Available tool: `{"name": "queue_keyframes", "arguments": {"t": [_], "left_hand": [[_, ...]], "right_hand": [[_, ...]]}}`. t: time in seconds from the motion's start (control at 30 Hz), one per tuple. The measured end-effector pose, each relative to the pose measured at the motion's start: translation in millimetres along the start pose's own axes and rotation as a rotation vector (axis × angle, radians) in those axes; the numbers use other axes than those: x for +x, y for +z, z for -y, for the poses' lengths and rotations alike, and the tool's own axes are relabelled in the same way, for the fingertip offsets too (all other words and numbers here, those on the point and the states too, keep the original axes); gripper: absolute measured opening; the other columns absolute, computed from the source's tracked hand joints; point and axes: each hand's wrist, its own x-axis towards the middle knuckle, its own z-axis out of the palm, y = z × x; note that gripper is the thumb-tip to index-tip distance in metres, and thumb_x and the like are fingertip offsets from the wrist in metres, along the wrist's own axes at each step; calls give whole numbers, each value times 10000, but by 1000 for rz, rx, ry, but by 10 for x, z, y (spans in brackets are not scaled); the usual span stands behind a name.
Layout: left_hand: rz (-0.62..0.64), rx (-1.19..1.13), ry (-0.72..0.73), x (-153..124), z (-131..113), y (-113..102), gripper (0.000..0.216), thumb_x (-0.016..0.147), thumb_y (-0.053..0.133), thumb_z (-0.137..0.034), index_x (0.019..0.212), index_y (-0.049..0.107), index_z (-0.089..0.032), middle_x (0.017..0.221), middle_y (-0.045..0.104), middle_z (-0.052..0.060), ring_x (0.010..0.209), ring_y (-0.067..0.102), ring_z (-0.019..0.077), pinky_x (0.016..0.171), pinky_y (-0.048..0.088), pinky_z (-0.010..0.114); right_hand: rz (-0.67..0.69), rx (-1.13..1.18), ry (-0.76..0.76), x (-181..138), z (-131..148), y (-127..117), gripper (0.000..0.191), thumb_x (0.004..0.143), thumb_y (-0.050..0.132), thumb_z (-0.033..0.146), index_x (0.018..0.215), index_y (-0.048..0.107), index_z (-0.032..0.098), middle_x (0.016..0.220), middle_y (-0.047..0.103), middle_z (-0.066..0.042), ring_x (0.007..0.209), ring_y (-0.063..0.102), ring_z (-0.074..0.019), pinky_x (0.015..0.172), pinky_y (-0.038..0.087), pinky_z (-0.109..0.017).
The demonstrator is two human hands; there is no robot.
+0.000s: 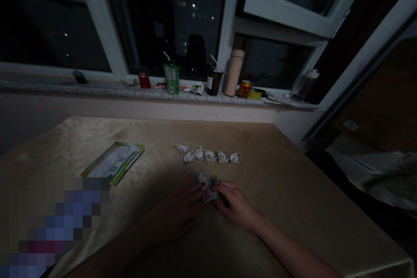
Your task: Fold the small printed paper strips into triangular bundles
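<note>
My right hand [233, 200] pinches a small, partly folded plastic wrapper [209, 196], whitish with coloured print, just above or on the cloth-covered table [276, 173]. At the wrapper's left side is my left hand [182, 208], its fingers stretched out and apart, with the fingertips touching or close to the wrapper. Its thumb lies away from the wrapper. Beyond both hands, several small wrappers folded into compact shapes [210, 155] lie in an uneven row. A stack of flat green and white packages [114, 163] rests to the left.
Along the granite windowsill [130, 90] stand a green cup with a straw [171, 78], a dark drink cup [214, 81], a beige flask [233, 73], a gold can [244, 89] and a red jar [144, 81]. The lower left is pixelated. An open window sash [293, 6] hangs above.
</note>
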Motion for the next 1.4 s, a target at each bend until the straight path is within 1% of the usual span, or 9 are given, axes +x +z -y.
{"name": "queue_keyframes", "arguments": {"t": [0.13, 0.3, 0.5, 0.63, 0.73, 0.83, 1.0, 1.27, 1.4], "left_hand": [[-4, 10, -1, -2, 5, 9, 496, 905, 497, -296, 1383, 373, -252, 1453, 395, 30, 1367, 264, 252, 1135, -31, 509], [-29, -18, -43, -14, 24, 40, 575, 873, 518, -255, 1412, 320, -233, 1434, 418, 64, 1338, 328, 246, 1143, 52, 494], [-11, -28, -77, -29, 37, 56, 566, 885, 504, -252, 1418, 313, -251, 1451, 397, 51, 1335, 334, 242, 1134, 136, 479], [45, -38, -84, -39, 54, 83, 614, 896, 511, -300, 1450, 249, -274, 1481, 347, 46, 1348, 309, 244, 1125, 181, 464], [56, -55, -75, -50, 72, 101, 604, 903, 515, -355, 1447, 263, -288, 1492, 326, 41, 1355, 297, 255, 1130, 157, 474], [28, -78, -78, -61, 77, 111, 582, 913, 499, -350, 1446, 271, -295, 1499, 311, 32, 1361, 287, 257, 1131, 154, 474], [-6, -118, -90, -77, 61, 124, 592, 917, 493, -388, 1453, 264, -285, 1502, 304, 39, 1359, 294, 258, 1134, 156, 461], [21, -143, -105, -94, 72, 158, 616, 907, 509, -434, 1453, 270, -276, 1513, 271, 56, 1374, 250, 276, 1130, 170, 468], [40, -161, -100, -81, 52, 96, 610, 913, 503, -424, 1455, 262, -279, 1512, 271, 54, 1377, 246, 267, 1131, 167, 462]], "right_hand": [[-3, 5, 5, -2, 3, -9, 201, 851, 555, 166, 1046, 564, 213, 1005, 634, -52, 976, 574, -188, 866, 441, -312], [19, 26, -9, -9, -16, -13, 260, 814, 565, 107, 1051, 581, 213, 1030, 627, -52, 998, 558, -184, 876, 421, -311], [28, -11, -37, -10, -29, -42, 278, 824, 575, 110, 1067, 628, 235, 952, 635, -44, 984, 534, -195, 885, 367, -350], [13, -125, -44, -37, -30, -93, 327, 808, 582, 107, 1077, 667, 273, 861, 578, -40, 897, 509, -199, 815, 364, -362], [27, -175, -37, -56, -39, -127, 372, 782, 600, 107, 1097, 668, 293, 936, 569, -53, 923, 504, -209, 811, 374, -376], [60, -130, -75, -54, -51, -151, 376, 786, 605, 120, 1120, 655, 284, 1112, 590, -65, 1087, 492, -233, 912, 372, -408], [142, 18, -108, -40, -75, -173, 334, 842, 574, 160, 1159, 629, 248, 1204, 632, -50, 1166, 530, -193, 1019, 374, -373], [148, 98, -86, -49, -152, -185, 236, 870, 603, 279, 1097, 665, 265, 1143, 664, -42, 1132, 554, -189, 978, 411, -347], [123, 125, -77, -5, -196, -199, 157, 843, 640, 318, 974, 700, 257, 1024, 675, -34, 1040, 576, -186, 929, 409, -342]]}}
